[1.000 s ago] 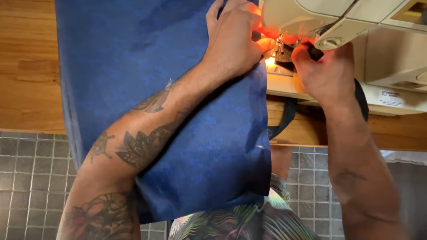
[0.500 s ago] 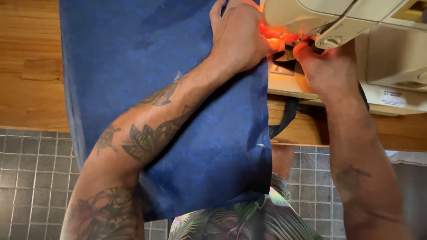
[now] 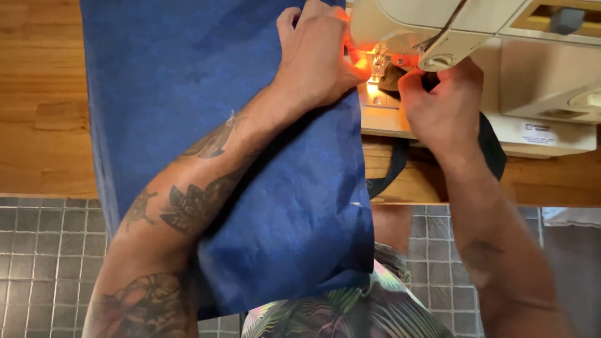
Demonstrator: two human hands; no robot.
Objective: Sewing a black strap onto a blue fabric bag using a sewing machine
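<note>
Left hand [image 3: 316, 59] flat on blue fabric [image 3: 188, 94], fingers spread. Right hand [image 3: 441, 103] pinched on black strap [image 3: 393, 78] under sewing machine [image 3: 476, 31]. White rectangular label [image 3: 539, 133] on machine base.

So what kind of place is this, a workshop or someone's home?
Probably a home sewing corner, though I can't be sure. A cream sewing machine sits on a wooden table, blue fabric is spread across it under the left hand, and the floor has small grey tiles.
</note>
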